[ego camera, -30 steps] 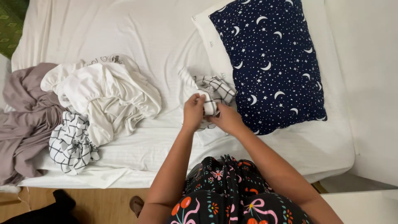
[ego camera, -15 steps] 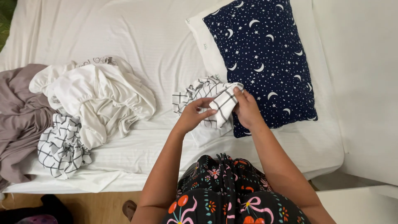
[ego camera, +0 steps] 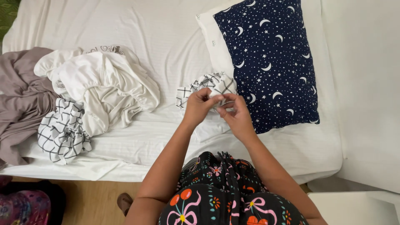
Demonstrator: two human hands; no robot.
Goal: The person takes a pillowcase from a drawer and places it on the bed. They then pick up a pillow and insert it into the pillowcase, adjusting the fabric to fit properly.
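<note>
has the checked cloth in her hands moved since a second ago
Yes. The checked cloth, gripped by the left hand and right hand, has come up off the bed and opened out, still beside the navy star pillow.

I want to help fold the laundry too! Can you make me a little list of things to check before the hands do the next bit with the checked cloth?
1. Both hands on the cloth: left hand and right hand both pinch the checked cloth. Ok.
2. Cloth spread flat: it hangs bunched and crumpled between the hands. Not ok.
3. Bare room on the bed sheet to lay it down: Ok.
4. Starry pillow out of the way: the cloth overlaps its edge. Not ok.
5. Laundry pile kept apart: it lies off to the left. Ok.
6. Corners of the cloth found: cannot tell.
</note>
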